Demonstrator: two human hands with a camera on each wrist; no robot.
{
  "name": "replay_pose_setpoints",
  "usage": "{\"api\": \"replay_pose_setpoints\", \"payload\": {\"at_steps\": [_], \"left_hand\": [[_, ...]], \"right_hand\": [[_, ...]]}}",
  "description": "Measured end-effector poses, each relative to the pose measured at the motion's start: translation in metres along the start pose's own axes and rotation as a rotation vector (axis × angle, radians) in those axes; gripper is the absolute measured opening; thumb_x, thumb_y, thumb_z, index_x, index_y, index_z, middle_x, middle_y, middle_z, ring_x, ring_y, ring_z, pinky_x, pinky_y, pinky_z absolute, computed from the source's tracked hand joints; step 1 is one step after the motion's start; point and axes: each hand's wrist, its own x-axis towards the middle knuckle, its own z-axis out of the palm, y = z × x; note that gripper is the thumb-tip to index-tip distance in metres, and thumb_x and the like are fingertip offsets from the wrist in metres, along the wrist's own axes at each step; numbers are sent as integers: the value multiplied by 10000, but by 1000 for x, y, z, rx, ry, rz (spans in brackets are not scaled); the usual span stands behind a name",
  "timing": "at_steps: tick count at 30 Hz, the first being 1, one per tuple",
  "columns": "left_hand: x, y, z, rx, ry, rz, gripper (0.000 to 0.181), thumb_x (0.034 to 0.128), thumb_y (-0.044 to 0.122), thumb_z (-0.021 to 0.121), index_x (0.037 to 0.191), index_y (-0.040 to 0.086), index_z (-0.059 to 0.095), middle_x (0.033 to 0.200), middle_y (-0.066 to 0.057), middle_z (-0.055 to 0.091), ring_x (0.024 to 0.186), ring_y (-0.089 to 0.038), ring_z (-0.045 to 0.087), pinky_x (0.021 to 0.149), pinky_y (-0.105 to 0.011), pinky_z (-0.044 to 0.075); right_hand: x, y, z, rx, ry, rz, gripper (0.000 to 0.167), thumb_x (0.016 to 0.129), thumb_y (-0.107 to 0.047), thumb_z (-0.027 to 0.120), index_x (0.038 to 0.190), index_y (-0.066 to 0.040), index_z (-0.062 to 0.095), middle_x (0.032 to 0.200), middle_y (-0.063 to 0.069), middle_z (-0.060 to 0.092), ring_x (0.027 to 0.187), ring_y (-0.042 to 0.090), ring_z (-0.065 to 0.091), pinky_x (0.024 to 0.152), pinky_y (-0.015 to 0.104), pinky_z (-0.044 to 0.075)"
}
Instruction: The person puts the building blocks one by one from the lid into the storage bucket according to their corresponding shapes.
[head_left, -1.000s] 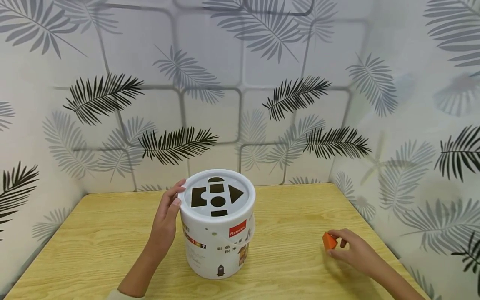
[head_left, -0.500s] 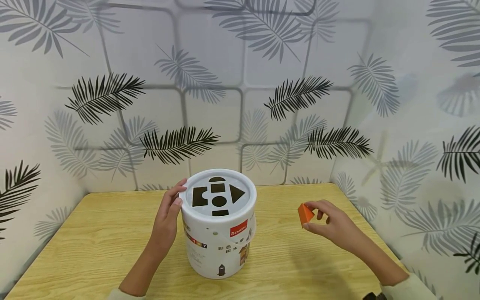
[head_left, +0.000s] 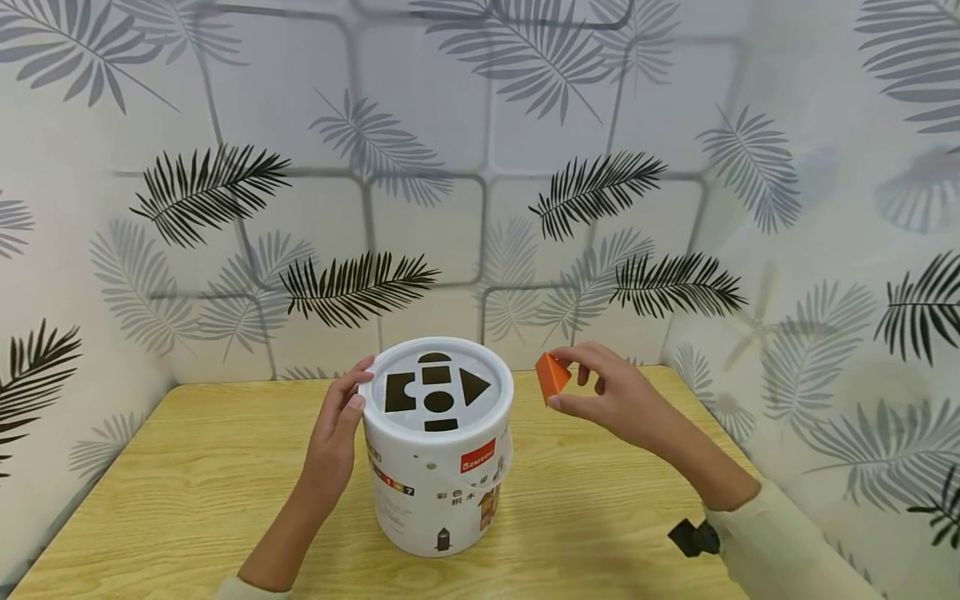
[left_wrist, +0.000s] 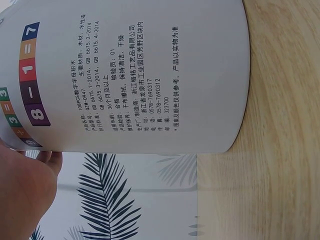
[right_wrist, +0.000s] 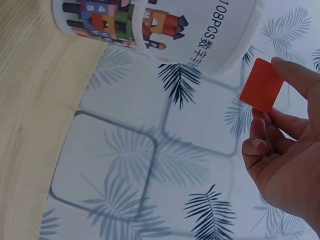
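In the head view a white lidded bucket (head_left: 438, 483) stands upright, its lid (head_left: 491, 417) cut with several shaped holes, one a triangle. My left hand (head_left: 333, 442) rests against the bucket's left side, fingers and thumb touching the lid's rim. In the left wrist view this hand (left_wrist: 25, 195) shows only partly, its fingertips hidden behind the bucket (left_wrist: 200, 75). My right hand (head_left: 622, 400) pinches an orange triangular block (head_left: 551, 379) between thumb and fingers, in the air just right of the lid. One flat face of the block (right_wrist: 262, 85) shows in the right wrist view.
The bucket stands on a wood-grain table (head_left: 225, 467). Leaf-patterned walls (head_left: 420, 225) enclose the table at the back and sides. A thin white handle (head_left: 504, 468) hangs on the bucket's right side. A small black device (head_left: 693, 537) sits at my right sleeve.
My right hand has lifted the orange triangular block from low on the right and carried it up and left, close to the lid. The left hand and bucket have stayed in place.
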Motion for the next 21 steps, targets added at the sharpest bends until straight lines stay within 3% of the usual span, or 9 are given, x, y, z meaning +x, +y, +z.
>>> {"api": "replay_pose_setpoints", "payload": {"at_steps": [9, 21], "left_hand": [[-1, 1, -1, 3, 4, -16, 363, 1113, 236, 309, 1412, 57, 410, 1623, 32, 325, 1505, -140, 293, 1134, -121, 317], [0, 1, 0, 8, 5, -19, 348, 1113, 218, 311, 1408, 64, 410, 1630, -4, 321, 1511, -179, 292, 1127, -114, 318]], "right_hand": [[37, -40, 21, 42, -99, -102, 557, 865, -363, 800, 1355, -179, 613, 1120, -38, 593, 958, 179, 482, 731, 353, 452], [62, -49, 41, -6, -182, -45, 529, 869, -333, 798, 1333, -137, 634, 1146, 28, 617, 991, 217, 506, 749, 327, 499]]}}
